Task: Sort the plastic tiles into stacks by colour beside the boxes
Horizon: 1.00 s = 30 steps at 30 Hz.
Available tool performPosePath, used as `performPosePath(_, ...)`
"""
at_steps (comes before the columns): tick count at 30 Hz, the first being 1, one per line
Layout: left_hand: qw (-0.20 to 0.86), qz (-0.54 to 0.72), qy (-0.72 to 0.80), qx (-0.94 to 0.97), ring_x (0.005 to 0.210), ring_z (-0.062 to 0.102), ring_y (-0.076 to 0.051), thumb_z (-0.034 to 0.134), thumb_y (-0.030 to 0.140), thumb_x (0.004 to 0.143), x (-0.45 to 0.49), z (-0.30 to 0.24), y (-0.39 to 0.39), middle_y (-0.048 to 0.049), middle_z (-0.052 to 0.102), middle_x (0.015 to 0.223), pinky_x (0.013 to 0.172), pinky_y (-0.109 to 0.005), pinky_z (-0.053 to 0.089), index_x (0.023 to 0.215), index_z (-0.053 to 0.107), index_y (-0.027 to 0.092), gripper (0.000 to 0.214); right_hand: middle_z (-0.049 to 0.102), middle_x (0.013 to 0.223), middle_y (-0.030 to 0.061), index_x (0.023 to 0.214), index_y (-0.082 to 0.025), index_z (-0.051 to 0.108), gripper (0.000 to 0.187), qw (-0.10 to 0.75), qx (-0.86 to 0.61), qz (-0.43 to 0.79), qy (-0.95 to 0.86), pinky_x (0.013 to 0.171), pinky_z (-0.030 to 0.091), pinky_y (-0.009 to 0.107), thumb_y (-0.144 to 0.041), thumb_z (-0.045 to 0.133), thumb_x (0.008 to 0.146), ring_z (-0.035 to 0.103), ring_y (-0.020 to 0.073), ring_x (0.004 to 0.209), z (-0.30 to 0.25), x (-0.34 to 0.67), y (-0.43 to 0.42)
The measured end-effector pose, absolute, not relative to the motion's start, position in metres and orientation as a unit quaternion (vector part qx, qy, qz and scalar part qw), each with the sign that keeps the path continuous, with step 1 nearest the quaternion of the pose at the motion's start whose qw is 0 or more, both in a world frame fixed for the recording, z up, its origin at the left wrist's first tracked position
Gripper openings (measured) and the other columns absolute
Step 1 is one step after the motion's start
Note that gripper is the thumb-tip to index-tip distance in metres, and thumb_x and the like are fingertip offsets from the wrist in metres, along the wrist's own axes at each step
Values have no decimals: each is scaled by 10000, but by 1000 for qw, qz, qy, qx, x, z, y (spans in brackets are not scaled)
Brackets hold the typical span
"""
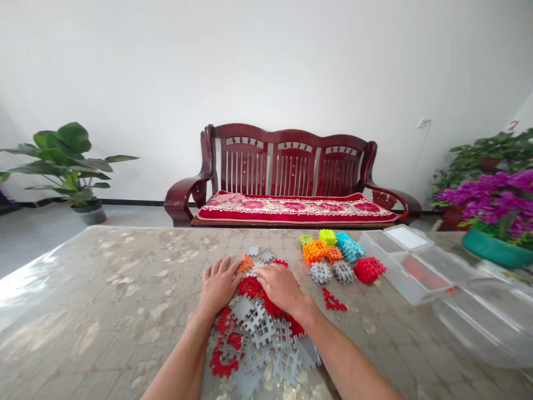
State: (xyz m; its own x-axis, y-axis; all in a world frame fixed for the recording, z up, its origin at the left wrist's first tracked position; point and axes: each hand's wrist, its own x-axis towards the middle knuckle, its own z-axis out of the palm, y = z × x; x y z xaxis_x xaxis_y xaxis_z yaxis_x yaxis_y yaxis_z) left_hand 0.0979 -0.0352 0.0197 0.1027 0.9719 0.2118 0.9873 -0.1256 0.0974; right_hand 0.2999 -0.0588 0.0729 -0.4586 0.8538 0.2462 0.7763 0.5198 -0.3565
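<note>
A loose heap of flat grey and red interlocking tiles (258,339) lies on the marble-patterned table (104,300) in front of me. My left hand (219,284) rests palm down at the heap's far left, fingers stretched flat beside an orange tile (246,263). My right hand (280,284) lies palm down on red tiles at the heap's far end, fingers together and pointing left. Whether it grips a tile is hidden. Assembled cubes stand beyond: orange (315,251), green (327,237), blue (350,249), red (368,269) and two grey (332,273).
A clear plastic box (410,266) and its lid (487,322) lie at the right. A pot of purple flowers (497,214) stands at the table's right edge. Behind the table are a red wooden bench (291,178) and a leafy plant (69,164).
</note>
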Motion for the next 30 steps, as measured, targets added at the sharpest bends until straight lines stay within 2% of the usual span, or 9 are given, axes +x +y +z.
performPosePath(3,34,-113,-663,-739,1387,416,-275,419,440,968,98,19,-35,-64,503,1499,1131,-492,282,1388,549,387,443,740,1135,22,1262,-270,637,341,265,-542,163,-781,904,477,283,-243,475,963,668,185,1050,78,317,-59)
performPosePath(5,33,-115,-663,-739,1388,414,-268,414,438,970,98,19,-35,-65,502,1499,1135,-489,275,1387,550,383,443,755,1081,23,1295,-256,614,366,277,-565,196,-752,873,487,279,-259,466,960,684,186,1010,79,331,-57)
performPosePath(11,34,-114,-659,-743,1389,410,-281,424,431,967,98,19,-34,-73,502,1498,1131,-507,279,1389,552,377,445,706,1199,64,1196,-209,669,360,245,-562,201,-764,986,438,310,-181,503,879,618,204,1145,62,360,-55)
performPosePath(15,36,-112,-657,-744,1392,409,-277,406,432,972,97,18,-33,-77,498,1501,1117,-490,299,1394,549,369,450,655,1241,115,1318,-165,597,551,223,-567,208,-765,1017,422,335,-242,647,775,584,236,1166,54,363,-58)
performPosePath(18,35,-115,-655,-746,1395,403,-276,403,440,971,96,17,-32,-77,494,1504,1118,-492,294,1393,549,368,453,633,1230,114,1334,-162,589,652,207,-567,219,-766,1017,418,326,-196,691,691,574,236,1156,53,366,-60)
performPosePath(24,30,-111,-661,-741,1398,399,-275,416,447,968,97,19,-34,-67,492,1508,1137,-495,265,1392,546,380,449,634,1173,90,1275,-177,622,596,185,-564,197,-780,1001,420,316,-103,633,683,563,224,1132,60,369,-63)
performPosePath(30,26,-108,-662,-741,1401,407,-284,419,442,975,98,20,-35,-78,483,1518,1144,-508,264,1398,544,370,447,615,1236,123,1276,-160,596,534,149,-554,144,-807,1041,397,342,-84,579,747,526,241,1208,66,365,-74)
